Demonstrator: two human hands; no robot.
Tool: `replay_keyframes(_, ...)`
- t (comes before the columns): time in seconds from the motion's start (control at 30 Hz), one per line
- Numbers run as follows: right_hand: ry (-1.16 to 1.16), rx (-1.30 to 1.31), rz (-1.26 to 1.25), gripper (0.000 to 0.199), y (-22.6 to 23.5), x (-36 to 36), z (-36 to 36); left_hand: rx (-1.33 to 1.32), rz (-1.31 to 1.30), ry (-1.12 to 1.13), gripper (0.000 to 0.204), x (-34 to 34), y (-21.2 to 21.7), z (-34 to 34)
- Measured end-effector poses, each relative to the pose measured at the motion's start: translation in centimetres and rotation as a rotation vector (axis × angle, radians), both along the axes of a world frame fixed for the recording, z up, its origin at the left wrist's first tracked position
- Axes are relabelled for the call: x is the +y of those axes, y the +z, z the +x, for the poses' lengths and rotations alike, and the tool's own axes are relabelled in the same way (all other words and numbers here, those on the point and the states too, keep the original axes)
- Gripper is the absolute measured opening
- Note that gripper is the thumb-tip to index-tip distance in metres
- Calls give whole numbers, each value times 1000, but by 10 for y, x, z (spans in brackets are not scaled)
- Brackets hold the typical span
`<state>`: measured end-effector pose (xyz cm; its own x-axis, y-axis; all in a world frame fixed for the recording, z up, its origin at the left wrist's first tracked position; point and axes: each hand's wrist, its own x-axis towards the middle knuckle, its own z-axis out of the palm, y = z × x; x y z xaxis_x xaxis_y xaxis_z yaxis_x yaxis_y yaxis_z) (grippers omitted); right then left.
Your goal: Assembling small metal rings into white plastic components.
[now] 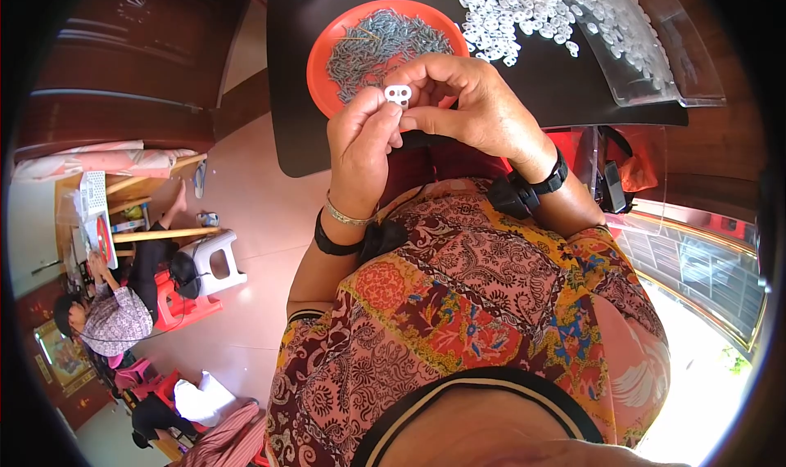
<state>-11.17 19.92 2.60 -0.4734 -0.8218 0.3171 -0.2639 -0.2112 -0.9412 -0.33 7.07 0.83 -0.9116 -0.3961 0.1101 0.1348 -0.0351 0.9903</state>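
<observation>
My left hand (pixel 362 144) pinches a small white plastic piece with two holes (pixel 398 94) between thumb and fingers. My right hand (pixel 483 107) curves around from the other side, its index finger and thumb close to the piece. Whether those fingertips hold a small screw is too fine to make out. Just beyond both hands lies a round red tray (pixel 318 54), heaped with grey metal screws (pixel 360 62). Many loose white plastic pieces (pixel 512 13) are spread on the dark table (pixel 299 135) to the right of the tray.
A clear plastic tray (pixel 634 100) with more white pieces sits at the table's right end. Below it, a see-through box holds dark and red items (pixel 612 184). At left, another person (pixel 123 315) sits at a wooden table near a grey plastic stool (pixel 225 262).
</observation>
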Motion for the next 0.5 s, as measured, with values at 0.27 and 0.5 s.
replay_keyframes(0.27,-51,230,-6,23,4,3,0,-24,89,-38,24,0,2,-2)
replay_keyframes(0.5,-178,436,11,26,8,-1,9,-34,93,38,24,5,6,-4)
